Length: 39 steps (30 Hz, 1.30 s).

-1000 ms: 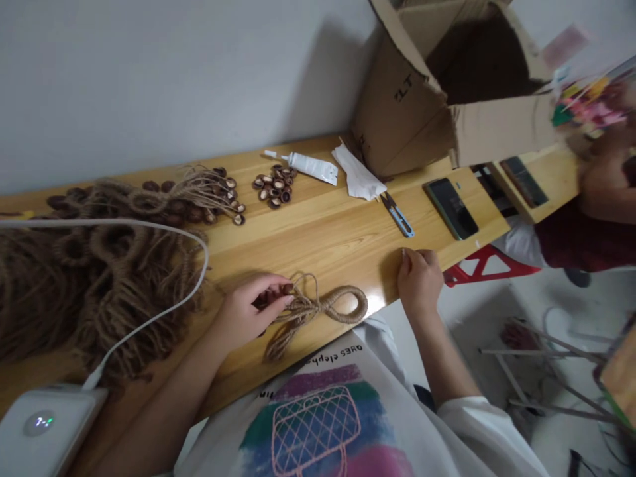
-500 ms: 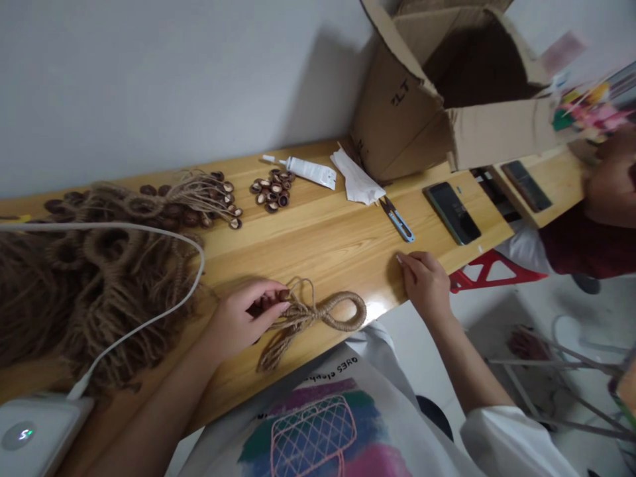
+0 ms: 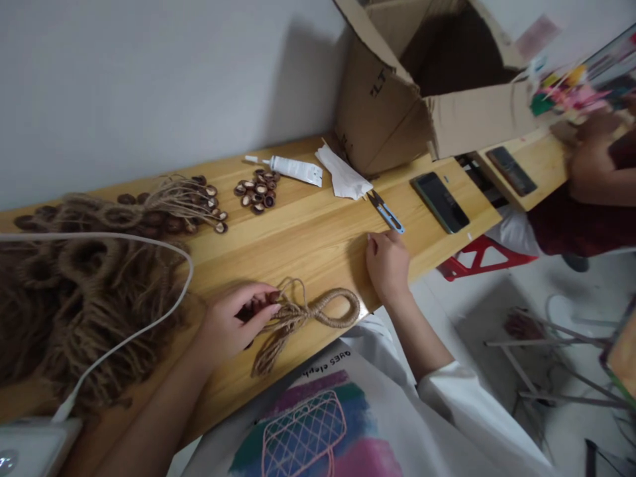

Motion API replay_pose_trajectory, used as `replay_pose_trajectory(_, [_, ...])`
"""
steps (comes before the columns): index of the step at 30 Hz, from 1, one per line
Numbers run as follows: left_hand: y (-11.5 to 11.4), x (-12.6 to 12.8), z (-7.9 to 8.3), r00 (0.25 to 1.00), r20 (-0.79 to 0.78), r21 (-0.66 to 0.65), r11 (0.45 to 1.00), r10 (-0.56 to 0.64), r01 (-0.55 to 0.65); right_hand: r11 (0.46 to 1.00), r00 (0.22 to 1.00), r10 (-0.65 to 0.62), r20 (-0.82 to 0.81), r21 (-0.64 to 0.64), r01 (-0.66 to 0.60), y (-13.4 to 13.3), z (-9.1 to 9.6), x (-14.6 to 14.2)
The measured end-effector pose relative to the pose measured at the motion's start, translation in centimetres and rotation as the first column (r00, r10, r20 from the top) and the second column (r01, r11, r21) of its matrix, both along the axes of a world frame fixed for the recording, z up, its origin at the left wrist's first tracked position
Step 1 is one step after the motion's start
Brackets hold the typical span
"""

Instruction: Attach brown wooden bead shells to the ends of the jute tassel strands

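Observation:
A twine tassel [image 3: 308, 313] with a wrapped loop at its right end lies near the front edge of the table. My left hand [image 3: 233, 321] pinches its strands at the left end, thumb against fingers. A thin strand arches up beside the fingertips, and a small dark brown bit shows there. My right hand [image 3: 388, 265] rests on the wood right of the loop, apart from it, fingers curled in. Whatever it may hold is hidden. Just beyond it are blue thread snips [image 3: 386, 213].
A heap of twine tassels [image 3: 99, 318] lies left, crossed by a white cable [image 3: 134, 334]. Brown shell halves [image 3: 258, 190], a glue tube [image 3: 297, 169], white paper [image 3: 342, 173], a phone [image 3: 440, 202] and a cardboard box [image 3: 377, 112] stand behind. A co-worker's arm [image 3: 596, 165] is far right.
My right hand has moved left, closer to the loop, and its fingers are curled in more. My left hand still pinches the tassel. The view has shifted slightly.

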<state>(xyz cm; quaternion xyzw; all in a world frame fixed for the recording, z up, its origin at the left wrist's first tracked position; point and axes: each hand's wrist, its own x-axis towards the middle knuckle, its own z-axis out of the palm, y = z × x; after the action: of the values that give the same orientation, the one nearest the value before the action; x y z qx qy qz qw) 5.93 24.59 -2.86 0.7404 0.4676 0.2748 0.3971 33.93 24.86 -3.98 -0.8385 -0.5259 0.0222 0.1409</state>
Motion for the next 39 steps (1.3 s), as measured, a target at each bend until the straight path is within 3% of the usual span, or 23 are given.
replay_pose_trajectory(5, [0.0,0.0,-0.1,1.0,0.002,-0.017,1.0,0.0,0.0,0.978,0.976,-0.21,0.053,0.0,0.21,-0.8,0.8,3.7])
replay_pose_trajectory(11, [-0.1,-0.1,-0.2,1.0,-0.011,-0.015,1.0,0.002,-0.002,0.974,0.975,-0.219,0.047,0.072,0.215,-3.7,1.9,5.0])
replay_pose_trajectory(14, [-0.1,-0.2,-0.2,1.0,-0.014,-0.007,1.0,-0.005,0.005,0.987,0.999,-0.028,0.033,0.158,0.023,-4.6,1.4,2.9])
replay_pose_trajectory(17, [0.0,-0.1,-0.2,1.0,-0.019,0.003,1.0,-0.005,0.005,0.937,0.959,0.281,0.043,0.205,-0.284,-5.2,0.0,0.4])
replay_pose_trajectory(19, [0.0,-0.1,-0.2,1.0,-0.018,0.006,1.0,-0.003,0.003,0.915,0.937,0.347,0.049,0.2,-0.35,-5.4,-0.8,-0.4])
replay_pose_trajectory(23, [0.0,0.1,0.0,1.0,-0.025,-0.002,1.0,-0.002,0.002,0.916,0.936,0.35,0.044,0.191,-0.352,-5.4,-1.4,0.4])
replay_pose_trajectory(26, [0.0,0.0,0.1,0.999,-0.036,0.006,1.0,0.016,-0.016,0.947,0.964,0.255,0.071,0.183,-0.263,-5.8,-1.6,2.8])
replay_pose_trajectory(29, [-0.1,0.0,0.0,0.999,-0.038,-0.011,1.0,0.021,-0.021,0.992,0.994,-0.012,0.112,0.122,-0.002,-7.2,-1.8,7.2])
replay_pose_trajectory(31, [0.0,0.0,0.0,0.999,-0.041,-0.028,0.999,0.019,-0.02,0.977,0.965,-0.203,0.169,0.098,0.188,-9.0,-1.8,11.0])
replay_pose_trajectory(33, [0.0,0.1,0.0,0.999,-0.043,-0.039,0.999,0.02,-0.022,0.954,0.933,-0.3,0.199,0.092,0.287,-11.2,-1.6,14.9])
replay_pose_trajectory(36, [0.0,0.1,0.0,0.999,-0.046,-0.041,0.999,0.024,-0.026,0.92,0.889,-0.393,0.236,0.112,0.376,-14.2,-1.2,18.6])
replay_pose_trajectory(39, [0.0,0.1,-0.1,0.999,-0.036,-0.035,0.999,0.016,-0.017,0.926,0.896,-0.374,0.238,0.155,0.345,-14.9,-1.0,17.9])
